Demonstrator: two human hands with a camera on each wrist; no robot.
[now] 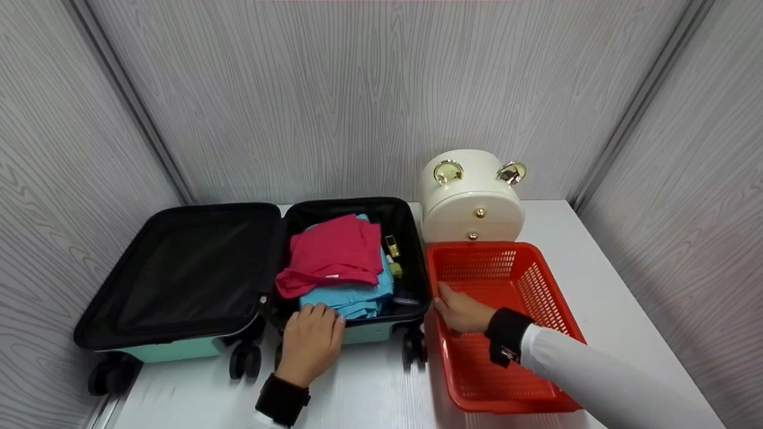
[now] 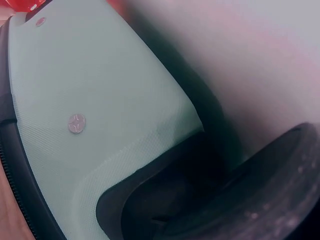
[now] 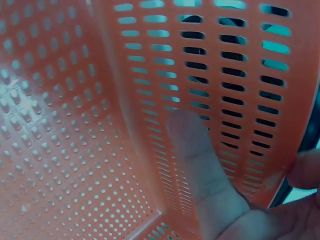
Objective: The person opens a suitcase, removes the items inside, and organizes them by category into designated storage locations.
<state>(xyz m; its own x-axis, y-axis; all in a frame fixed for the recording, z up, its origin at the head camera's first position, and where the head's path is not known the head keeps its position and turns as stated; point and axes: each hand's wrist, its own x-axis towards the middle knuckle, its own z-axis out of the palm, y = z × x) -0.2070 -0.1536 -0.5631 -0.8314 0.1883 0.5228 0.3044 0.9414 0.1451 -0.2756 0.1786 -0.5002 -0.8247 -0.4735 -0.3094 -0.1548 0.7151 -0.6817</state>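
Note:
A mint-green suitcase lies spread open with its black lining up. My left hand holds its front rim, fingers bent over the edge beside the folded clothes. In the left wrist view a strip of that hand shows against the zipped edge. My right hand grips the left wall of a red plastic basket. The thumb lies along the inside of the slotted wall, and other fingers are outside it. Inside the suitcase a pink garment lies on top of blue ones.
Small items, among them a gold-coloured one and a green one, lie along the suitcase's right side. A white round case with gold ears stands behind the basket. The suitcase lid lies at left. Grey panels enclose the table.

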